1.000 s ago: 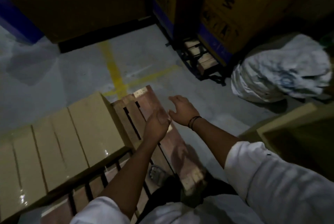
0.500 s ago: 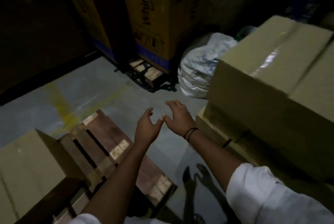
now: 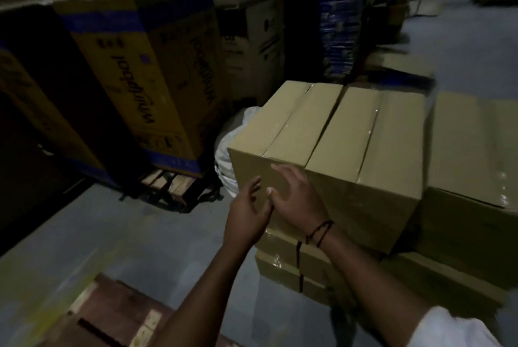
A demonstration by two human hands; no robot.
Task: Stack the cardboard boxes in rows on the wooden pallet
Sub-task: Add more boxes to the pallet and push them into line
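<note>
Both hands are out in front of a box [image 3: 325, 156], and neither grip has closed on anything. The left hand [image 3: 246, 213] is spread, fingers apart, palm turned toward the right hand; it hangs just before the box's near left corner, and whether it touches the cardboard cannot be told. The right hand [image 3: 294, 195], a dark band [image 3: 319, 231] at its wrist, has its fingers splayed, their tips lying on or just off the near face below the top edge. The two hands almost meet at the thumbs.

The box sits directly beyond the grip, on top of flatter boxes [image 3: 283, 259], with a second box [image 3: 473, 156] touching its right side. The pallet [image 3: 112, 316] lies on the floor [image 3: 117, 234] below and left of the left forearm, well apart from the box.

Half a second ago the hands hung over bare floor with the box off to their right; now it is straight ahead and the hands have reached it. The pallet, then under the left arm, has slid to the bottom edge.
</note>
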